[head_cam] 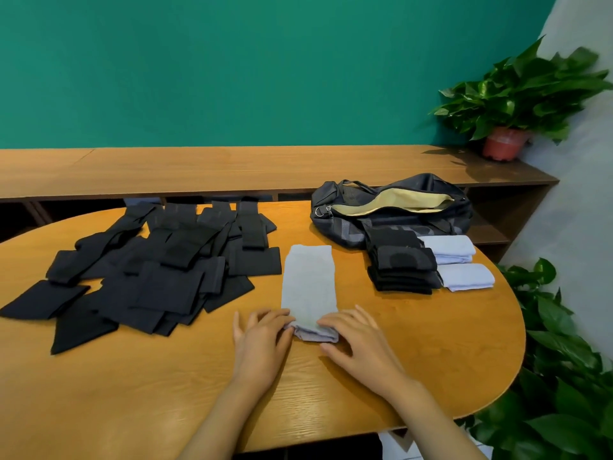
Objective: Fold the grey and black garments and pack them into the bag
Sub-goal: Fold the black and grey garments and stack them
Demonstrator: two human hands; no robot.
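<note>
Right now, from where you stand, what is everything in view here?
unfolded black fabric garments: one overlapping heap, uncountable, black, table's left half
long grey fabric garment: one, grey, table centre, near end folded over
folded black garments: one stack, black, before the bag
folded pale grey garments: two, right of the black stack
dark duffel bag: one, tan lining, unzipped, table's far right
oval wooden table: one, brown
wooden shelf: one, brown, against the green wall
potted plant in a red pot: one, shelf's right end
leafy green plants: right of the table, count unclear
left hand, right hand: two, holding the grey garment's near end
</note>
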